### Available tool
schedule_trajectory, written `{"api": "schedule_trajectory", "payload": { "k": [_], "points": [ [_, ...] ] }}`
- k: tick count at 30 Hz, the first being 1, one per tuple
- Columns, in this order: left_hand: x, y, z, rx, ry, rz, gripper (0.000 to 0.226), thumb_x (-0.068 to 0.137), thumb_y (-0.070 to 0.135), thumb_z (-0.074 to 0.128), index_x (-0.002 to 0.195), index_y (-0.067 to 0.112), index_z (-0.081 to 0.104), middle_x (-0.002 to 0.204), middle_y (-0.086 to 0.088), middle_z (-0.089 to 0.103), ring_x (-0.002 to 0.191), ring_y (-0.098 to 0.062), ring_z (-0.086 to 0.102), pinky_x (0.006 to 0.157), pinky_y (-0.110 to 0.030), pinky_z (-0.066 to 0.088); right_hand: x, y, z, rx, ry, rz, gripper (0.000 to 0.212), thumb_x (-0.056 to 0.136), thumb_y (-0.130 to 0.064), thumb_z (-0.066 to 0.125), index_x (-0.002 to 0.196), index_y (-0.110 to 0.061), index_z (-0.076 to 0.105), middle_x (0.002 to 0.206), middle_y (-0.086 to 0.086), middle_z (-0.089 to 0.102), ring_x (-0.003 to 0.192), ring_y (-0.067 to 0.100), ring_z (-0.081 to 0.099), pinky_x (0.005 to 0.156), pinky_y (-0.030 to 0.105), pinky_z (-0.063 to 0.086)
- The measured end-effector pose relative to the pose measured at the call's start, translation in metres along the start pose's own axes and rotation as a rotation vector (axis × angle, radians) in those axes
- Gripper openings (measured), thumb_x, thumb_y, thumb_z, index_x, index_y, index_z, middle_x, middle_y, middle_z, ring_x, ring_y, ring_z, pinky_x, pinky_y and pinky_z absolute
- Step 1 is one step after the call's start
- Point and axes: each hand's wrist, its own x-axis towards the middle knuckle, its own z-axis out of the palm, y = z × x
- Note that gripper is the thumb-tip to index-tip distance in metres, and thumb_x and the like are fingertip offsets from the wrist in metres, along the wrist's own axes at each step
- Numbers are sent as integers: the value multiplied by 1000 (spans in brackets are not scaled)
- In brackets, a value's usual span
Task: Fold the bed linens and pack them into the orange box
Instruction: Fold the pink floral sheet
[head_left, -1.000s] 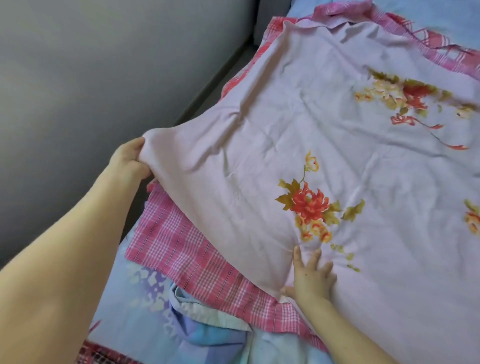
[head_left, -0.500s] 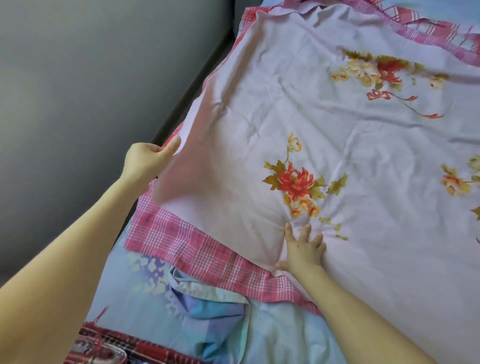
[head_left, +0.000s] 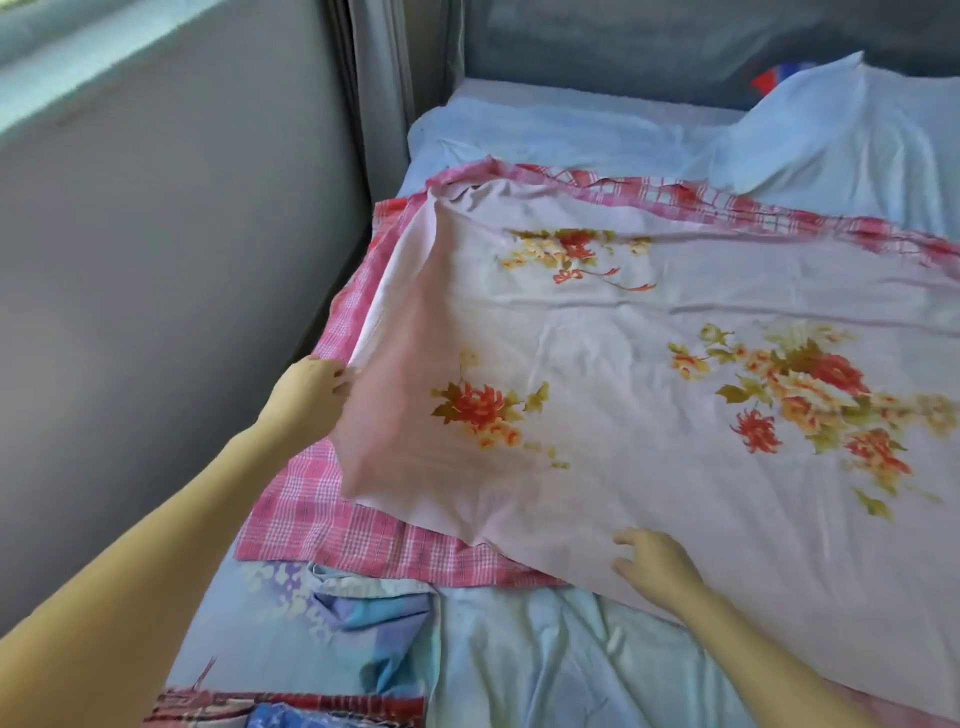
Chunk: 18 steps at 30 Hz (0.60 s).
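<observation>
On the bed, your left hand (head_left: 311, 387) grips the left edge of the floral sheet (head_left: 649, 374) and holds it lifted off the pink checked sheet (head_left: 332, 525) beneath, as it did half a second ago. Your right hand (head_left: 655, 564) has slid back from just under the red flower to the sheet's near edge, resting there with fingers loosely spread, holding nothing. A pale blue pillow (head_left: 821, 130) now shows beyond.

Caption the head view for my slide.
Left hand holds the floral sheet up by its edge, right hand resting on it, over a pink checked sheet.
</observation>
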Motion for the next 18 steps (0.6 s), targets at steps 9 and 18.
{"api": "schedule_trajectory", "payload": {
  "k": [9, 18],
  "points": [
    [-57, 170, -61, -29, 331, 351, 27, 92, 13, 57, 70, -2, 51, 68, -24, 59, 59, -35, 50, 57, -41, 44, -150, 135, -60, 310, 322, 185, 19, 86, -14, 62, 100, -4, 71, 104, 11, 70, 99, 26, 63, 83, 29, 46],
    [-127, 313, -40, 21, 337, 536, 23, 93, 8, 52, 80, -10, 53, 68, -34, 58, 62, -48, 55, 52, -41, 37, -284, 267, -61, 488, 447, 374, 19, 84, -13, 56, 66, -12, 59, 72, 8, 60, 75, 25, 59, 60, 27, 38]
  ]
}}
